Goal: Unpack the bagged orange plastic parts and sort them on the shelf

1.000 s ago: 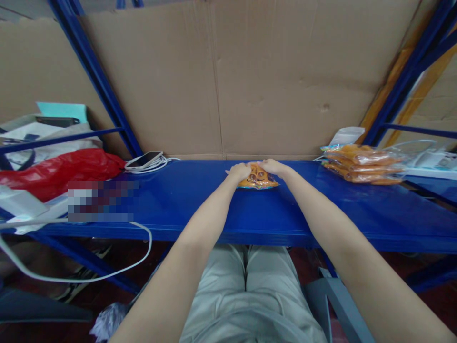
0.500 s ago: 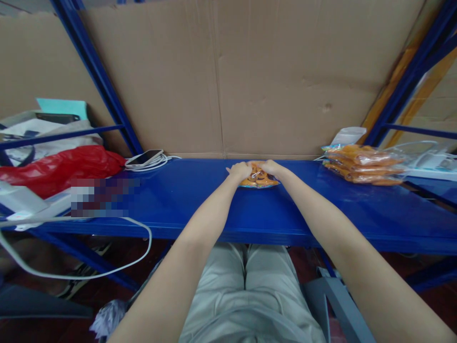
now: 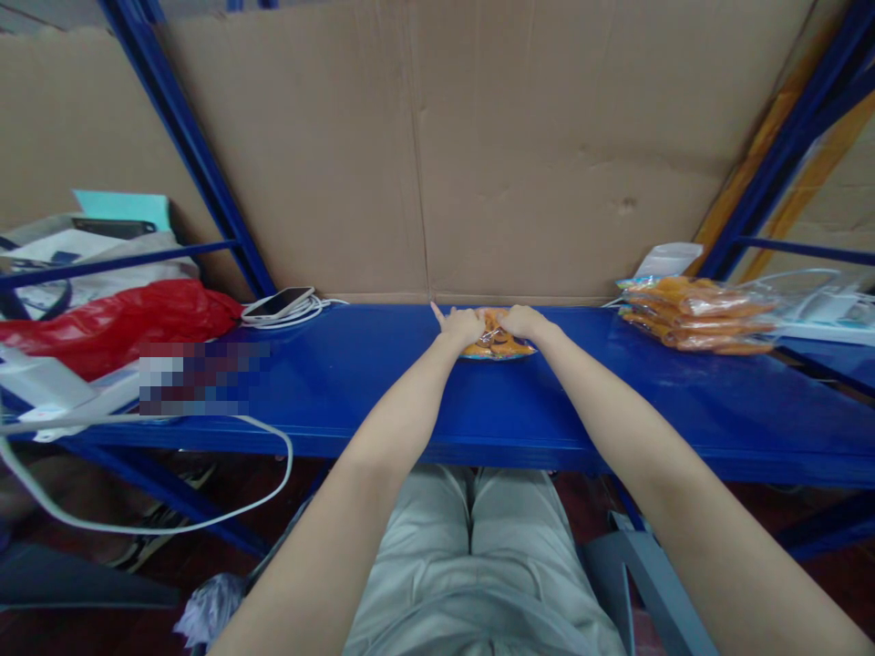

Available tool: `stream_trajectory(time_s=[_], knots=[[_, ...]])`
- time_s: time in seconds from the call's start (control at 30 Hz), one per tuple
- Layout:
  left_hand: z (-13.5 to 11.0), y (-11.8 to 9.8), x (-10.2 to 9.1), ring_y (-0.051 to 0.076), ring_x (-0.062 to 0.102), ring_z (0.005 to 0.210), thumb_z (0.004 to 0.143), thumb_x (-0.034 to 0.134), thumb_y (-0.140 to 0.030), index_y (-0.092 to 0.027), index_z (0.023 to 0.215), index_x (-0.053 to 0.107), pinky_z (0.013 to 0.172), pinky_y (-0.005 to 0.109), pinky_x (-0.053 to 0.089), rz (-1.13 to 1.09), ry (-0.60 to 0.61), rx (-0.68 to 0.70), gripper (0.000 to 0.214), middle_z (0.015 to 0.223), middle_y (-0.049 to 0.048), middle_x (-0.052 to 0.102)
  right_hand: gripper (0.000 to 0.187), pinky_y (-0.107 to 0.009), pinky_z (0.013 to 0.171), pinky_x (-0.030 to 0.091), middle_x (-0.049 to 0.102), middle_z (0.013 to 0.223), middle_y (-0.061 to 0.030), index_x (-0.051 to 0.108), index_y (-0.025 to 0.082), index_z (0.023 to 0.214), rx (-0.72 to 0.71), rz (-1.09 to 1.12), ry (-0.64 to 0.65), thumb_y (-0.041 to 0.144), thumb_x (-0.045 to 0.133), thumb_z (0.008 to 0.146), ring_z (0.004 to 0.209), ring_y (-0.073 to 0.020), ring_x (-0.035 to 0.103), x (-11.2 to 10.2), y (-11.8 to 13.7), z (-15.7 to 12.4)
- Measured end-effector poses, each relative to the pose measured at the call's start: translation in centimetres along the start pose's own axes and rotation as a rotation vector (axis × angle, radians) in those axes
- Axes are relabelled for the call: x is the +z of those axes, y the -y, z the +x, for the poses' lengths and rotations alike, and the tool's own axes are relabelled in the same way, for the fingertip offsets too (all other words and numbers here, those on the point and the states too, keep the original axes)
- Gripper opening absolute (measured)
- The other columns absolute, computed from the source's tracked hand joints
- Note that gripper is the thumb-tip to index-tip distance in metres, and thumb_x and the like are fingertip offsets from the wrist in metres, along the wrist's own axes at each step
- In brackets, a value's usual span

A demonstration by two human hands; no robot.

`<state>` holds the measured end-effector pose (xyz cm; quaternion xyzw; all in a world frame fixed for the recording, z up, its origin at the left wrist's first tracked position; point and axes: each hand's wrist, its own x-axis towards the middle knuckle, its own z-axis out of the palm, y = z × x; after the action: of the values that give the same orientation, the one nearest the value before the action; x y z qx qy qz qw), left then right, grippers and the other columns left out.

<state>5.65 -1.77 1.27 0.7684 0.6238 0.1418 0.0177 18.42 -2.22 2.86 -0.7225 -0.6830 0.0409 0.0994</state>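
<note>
A clear plastic bag with something orange inside (image 3: pixel 498 346) lies on the blue shelf top (image 3: pixel 509 415), dark printed marks showing on it. My left hand (image 3: pixel 462 326) is at its left side, fingers curled onto the far part and one finger sticking out to the left. At the right side, my right hand (image 3: pixel 523 322) grips the bag with bent fingers. Both hands partly cover the far edge, so the fingertips are hidden.
Several similar orange packages (image 3: pixel 697 319) are stacked at the right. A phone (image 3: pixel 280 305) rests on a coiled white cable at the back left, near a red plastic bag (image 3: pixel 137 319). A cardboard sheet (image 3: pixel 492 164) stands behind; a white cable (image 3: pixel 205 524) loops below the front edge.
The bag stays in nearly the same place. My left hand's outstretched finger has lifted and points farther away, and my right hand has shifted slightly to the right.
</note>
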Motion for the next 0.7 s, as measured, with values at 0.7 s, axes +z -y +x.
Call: stream_trajectory(time_s=[0.7], knots=[[1.7,0.7,0.8,0.016,0.052,0.135,0.096,0.029,-0.021,-0.028,0.141,0.057,0.111,0.027,0.039,-0.069,0.061,0.282,0.053,0.147,-0.0025,0.056,0.047,-0.035,0.103,0.043,0.061,0.136,-0.0220,0.067,0.008,0.125,-0.252,-0.145,0.019,0.018,0.030,0.099,0.128,-0.0280,0.058,0.4,0.6,-0.4]])
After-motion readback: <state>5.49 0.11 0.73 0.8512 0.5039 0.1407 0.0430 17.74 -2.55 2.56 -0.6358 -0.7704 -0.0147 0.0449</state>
